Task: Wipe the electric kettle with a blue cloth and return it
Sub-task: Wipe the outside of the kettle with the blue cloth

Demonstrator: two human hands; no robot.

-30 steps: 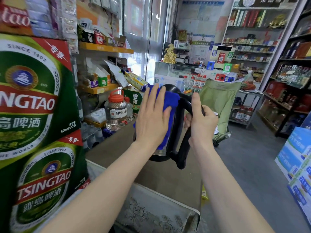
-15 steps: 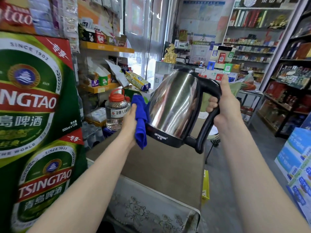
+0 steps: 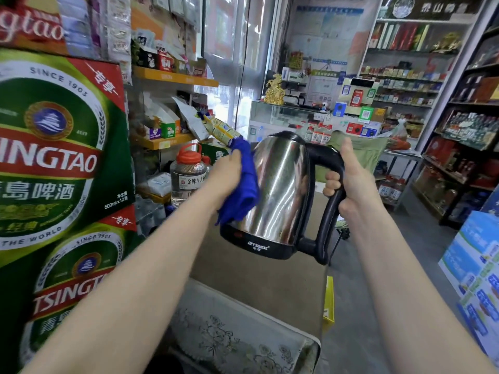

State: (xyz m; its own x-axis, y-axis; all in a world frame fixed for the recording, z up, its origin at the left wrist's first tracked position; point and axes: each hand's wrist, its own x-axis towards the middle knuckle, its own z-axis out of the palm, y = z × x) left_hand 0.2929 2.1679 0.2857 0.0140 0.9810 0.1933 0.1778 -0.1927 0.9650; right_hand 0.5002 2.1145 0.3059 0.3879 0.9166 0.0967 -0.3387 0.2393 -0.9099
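The right hand is wrapped tight round the black plastic handle of the shiny steel electric kettle. It holds the kettle up in the air, tipped a little, above the far part of the brown counter. The left hand grips a bunched soft blue cloth and presses it on the kettle's left side.

To wipe well, I think the cloth should slide up and down the steel with a gentle push. The right hand can turn the kettle slowly so each side gets a go. The black bottom ring needs a rub too. The handle needs a firm hold, as steel is slippery.

There is open room on the right, past the counter's right edge with its yellow strip. The left is crowded. A clear jar with a red lid stands near the left hand, and tall green beer boxes fill that side. It is best to swing right, not left.
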